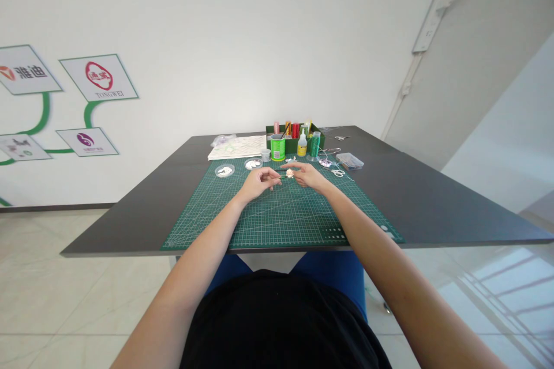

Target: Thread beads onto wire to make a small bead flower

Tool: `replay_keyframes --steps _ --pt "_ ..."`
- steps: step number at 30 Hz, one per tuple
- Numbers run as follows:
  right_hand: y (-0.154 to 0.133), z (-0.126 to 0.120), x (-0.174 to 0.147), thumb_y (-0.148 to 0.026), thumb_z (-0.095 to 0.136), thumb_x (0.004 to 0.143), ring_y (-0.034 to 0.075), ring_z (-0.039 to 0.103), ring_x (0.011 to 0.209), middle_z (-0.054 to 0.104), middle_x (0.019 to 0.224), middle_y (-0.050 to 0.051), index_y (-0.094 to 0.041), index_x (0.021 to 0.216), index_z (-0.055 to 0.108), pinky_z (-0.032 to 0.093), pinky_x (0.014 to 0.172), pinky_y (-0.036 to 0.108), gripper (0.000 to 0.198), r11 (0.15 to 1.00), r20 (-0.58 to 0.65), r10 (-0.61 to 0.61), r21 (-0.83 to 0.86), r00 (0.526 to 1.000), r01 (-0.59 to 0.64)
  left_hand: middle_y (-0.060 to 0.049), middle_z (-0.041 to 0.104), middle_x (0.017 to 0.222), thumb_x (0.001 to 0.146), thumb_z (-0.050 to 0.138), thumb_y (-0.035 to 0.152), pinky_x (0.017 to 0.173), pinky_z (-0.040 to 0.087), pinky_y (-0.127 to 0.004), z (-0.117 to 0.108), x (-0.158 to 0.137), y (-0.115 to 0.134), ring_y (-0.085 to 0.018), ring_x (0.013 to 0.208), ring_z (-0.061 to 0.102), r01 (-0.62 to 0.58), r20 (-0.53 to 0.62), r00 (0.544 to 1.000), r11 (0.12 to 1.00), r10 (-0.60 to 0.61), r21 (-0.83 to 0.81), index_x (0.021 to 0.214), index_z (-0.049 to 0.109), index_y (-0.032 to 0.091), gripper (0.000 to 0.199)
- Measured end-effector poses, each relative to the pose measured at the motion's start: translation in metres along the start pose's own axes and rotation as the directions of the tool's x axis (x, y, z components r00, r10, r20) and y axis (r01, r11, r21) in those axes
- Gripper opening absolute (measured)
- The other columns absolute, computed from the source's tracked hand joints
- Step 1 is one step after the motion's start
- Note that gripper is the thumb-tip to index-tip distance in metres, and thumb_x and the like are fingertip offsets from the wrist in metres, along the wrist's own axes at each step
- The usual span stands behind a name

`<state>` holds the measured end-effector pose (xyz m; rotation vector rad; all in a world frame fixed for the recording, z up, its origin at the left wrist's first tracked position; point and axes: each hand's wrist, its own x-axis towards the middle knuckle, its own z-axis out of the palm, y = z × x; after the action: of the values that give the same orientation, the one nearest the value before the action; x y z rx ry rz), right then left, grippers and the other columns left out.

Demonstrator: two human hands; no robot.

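Observation:
Over the green cutting mat (283, 216), my left hand (258, 183) pinches a thin green stem. At the stem's right end is a small pale pink flower (289, 173). My right hand (308, 176) is closed around the flower's right side, its fingertips touching the petals; the thumb is partly hidden. A thin dark stick (281, 170) shows just behind the flower, between the two hands. Two shallow round dishes with pale pieces lie beyond my left hand: one dish (225, 170) at the left, another dish (253, 165) closer.
At the back stand a green can (277, 148), a yellow glue bottle (302, 144), a green thread spool (315, 143) and a dark green box (270, 130) of bottles. White sheets (238, 147) lie left; scissors (338, 173) and a clear case (350, 161) lie right.

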<state>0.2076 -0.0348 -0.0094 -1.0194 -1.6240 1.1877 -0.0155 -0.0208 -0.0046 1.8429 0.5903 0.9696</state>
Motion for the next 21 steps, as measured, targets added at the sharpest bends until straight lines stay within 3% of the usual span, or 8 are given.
replay_keyframes --steps 12,21 --pt "0.009 0.000 0.005 -0.039 0.063 0.087 0.006 0.021 0.035 0.028 0.042 -0.013 -0.009 0.129 0.061 0.015 0.037 0.019 0.052 0.996 0.010 0.047 -0.076 0.999 -0.046 -0.007 0.075 0.079 0.069 0.084 0.047 0.058 0.052 -0.026 -0.004 0.002 0.000 -0.014 0.064 0.066 -0.017 -0.098 0.995 0.994 0.006 -0.111 0.086 0.066 0.013 0.043" --pt "0.005 -0.001 0.002 -0.037 0.059 0.088 0.007 0.023 0.035 0.028 0.041 -0.013 -0.007 0.130 0.063 0.018 0.038 0.020 0.051 0.990 0.047 0.038 -0.137 0.998 -0.031 -0.006 0.073 0.078 0.072 0.082 0.045 0.058 0.052 -0.026 -0.004 0.000 0.005 -0.015 0.066 0.067 -0.046 -0.153 0.988 0.994 0.030 -0.103 0.089 0.066 0.013 0.040"
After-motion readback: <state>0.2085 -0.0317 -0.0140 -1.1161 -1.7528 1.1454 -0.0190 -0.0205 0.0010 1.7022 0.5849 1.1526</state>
